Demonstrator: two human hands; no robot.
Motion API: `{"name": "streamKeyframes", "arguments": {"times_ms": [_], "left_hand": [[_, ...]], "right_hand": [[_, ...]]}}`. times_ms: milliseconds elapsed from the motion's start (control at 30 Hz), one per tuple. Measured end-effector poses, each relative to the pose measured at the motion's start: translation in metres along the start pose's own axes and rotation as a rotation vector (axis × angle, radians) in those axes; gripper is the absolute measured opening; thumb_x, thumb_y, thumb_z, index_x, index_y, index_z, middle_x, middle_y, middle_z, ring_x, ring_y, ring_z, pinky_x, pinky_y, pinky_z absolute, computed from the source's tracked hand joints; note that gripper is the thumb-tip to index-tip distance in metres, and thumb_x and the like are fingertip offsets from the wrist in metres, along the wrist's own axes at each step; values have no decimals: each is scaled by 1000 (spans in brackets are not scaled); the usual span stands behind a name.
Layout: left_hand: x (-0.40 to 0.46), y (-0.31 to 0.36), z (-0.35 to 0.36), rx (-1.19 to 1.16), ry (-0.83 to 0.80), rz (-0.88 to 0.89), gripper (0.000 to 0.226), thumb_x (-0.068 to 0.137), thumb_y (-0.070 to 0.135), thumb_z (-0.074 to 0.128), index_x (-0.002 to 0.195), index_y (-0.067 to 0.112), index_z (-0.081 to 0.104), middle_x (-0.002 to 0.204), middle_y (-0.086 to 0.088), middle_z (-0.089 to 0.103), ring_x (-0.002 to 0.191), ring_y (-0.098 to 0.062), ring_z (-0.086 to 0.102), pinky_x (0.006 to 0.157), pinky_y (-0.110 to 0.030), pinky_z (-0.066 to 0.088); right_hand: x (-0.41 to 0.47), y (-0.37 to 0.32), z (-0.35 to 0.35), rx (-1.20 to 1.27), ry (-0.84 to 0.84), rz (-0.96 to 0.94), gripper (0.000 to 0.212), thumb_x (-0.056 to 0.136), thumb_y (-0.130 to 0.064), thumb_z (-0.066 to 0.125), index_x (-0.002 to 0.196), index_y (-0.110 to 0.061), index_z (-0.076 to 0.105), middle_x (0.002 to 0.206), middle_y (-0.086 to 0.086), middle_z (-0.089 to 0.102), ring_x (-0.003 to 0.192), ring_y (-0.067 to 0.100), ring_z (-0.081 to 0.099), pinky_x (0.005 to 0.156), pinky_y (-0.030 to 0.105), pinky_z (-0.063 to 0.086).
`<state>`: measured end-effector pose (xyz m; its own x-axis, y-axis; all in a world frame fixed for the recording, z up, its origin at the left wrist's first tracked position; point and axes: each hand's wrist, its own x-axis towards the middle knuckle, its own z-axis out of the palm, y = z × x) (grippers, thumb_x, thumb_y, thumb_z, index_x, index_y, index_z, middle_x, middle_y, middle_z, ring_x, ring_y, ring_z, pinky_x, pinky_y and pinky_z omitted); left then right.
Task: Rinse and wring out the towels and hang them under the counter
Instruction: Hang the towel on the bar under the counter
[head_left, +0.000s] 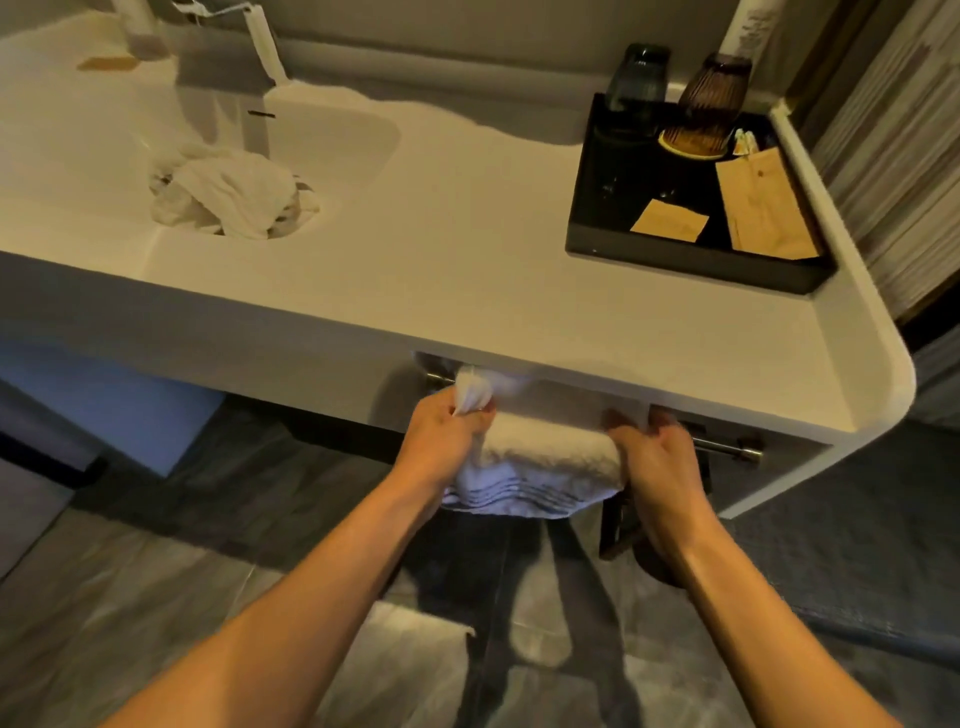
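Note:
A white towel (545, 462) is draped over a metal rail (727, 448) under the front edge of the white counter (467, 280). My left hand (447, 434) grips a bunched corner of the towel at its left end, just below the counter edge. At the towel's right end, my right hand (649, 441) holds the fabric with curled fingers. Another crumpled white towel (228, 189) lies in the sink (104, 156) at the upper left, below the faucet (265, 47).
A black tray (696, 260) with two upturned glasses, a small dish and paper packets stands on the counter's right end. A curtain hangs at the far right. A white mat (400, 670) lies on the grey tile floor beneath my arms.

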<state>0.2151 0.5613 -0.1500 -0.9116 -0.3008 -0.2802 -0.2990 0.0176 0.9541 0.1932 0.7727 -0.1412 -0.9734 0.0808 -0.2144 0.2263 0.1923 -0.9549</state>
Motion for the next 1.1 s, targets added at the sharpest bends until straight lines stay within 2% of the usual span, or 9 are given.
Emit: {"name": "streamKeyframes", "arguments": {"times_ms": [100,233,367,467,533,700,867,967,1100], "left_hand": [[18,13,7,102,8,-44,17,90,6,60,82,14,74,83,-8,74,86,-31,68,76,-42,55],[29,31,26,616,11,-7,20,99,21,54,86,6,60,83,-14,60,94,-39,64,74,-41,51],[39,39,22,925,44,114,16,98,17,52,96,8,65,99,-18,65,99,-40,63,71,-37,42],[43,39,18,1222,99,304,27,102,17,42,114,7,65,120,-18,66,112,-39,60,85,-42,46],[30,35,20,1334,141,507,22,97,18,48,103,12,69,106,-14,71,99,-37,65,70,-38,42],[-5,10,6,1455,-53,866,26,79,24,38,74,11,59,70,-14,62,60,-36,56,57,-37,22],[3,0,-6,1544,-89,766,11,87,18,51,76,17,54,75,-11,65,66,-33,61,58,-37,23],[8,-2,-5,1633,-54,726,34,82,14,57,60,19,32,64,-7,60,59,-30,58,57,-36,23],[11,-6,-3,1631,-52,642,48,76,12,61,53,20,19,50,2,20,45,-16,18,57,-36,25]], "right_hand": [[22,-16,-1,-267,5,112,24,88,-3,49,64,-1,49,59,18,47,53,30,45,52,39,43],[40,-37,14,-821,-107,267,36,108,-16,33,72,-15,38,81,1,46,86,20,51,80,24,30],[54,-30,17,-1107,-269,335,36,109,-29,32,131,-9,53,126,13,53,121,28,50,92,33,36],[57,-34,17,-1101,-337,230,51,109,-40,25,140,-5,45,142,16,49,127,34,49,90,32,33],[51,-35,17,-1141,-320,222,54,108,-44,25,142,-6,44,145,16,48,131,35,47,98,34,35],[11,-9,18,-1146,-19,-365,25,91,-21,52,68,-15,59,74,12,69,76,34,67,85,39,47],[5,4,15,-1146,32,-534,8,81,-11,71,74,-8,70,68,15,70,67,37,69,83,47,54],[7,8,21,-1123,65,-615,6,73,-2,76,77,-5,71,71,18,70,70,41,69,81,46,53],[10,7,30,-1045,123,-608,19,65,4,71,64,-12,61,73,21,70,60,36,58,73,49,57]]}}
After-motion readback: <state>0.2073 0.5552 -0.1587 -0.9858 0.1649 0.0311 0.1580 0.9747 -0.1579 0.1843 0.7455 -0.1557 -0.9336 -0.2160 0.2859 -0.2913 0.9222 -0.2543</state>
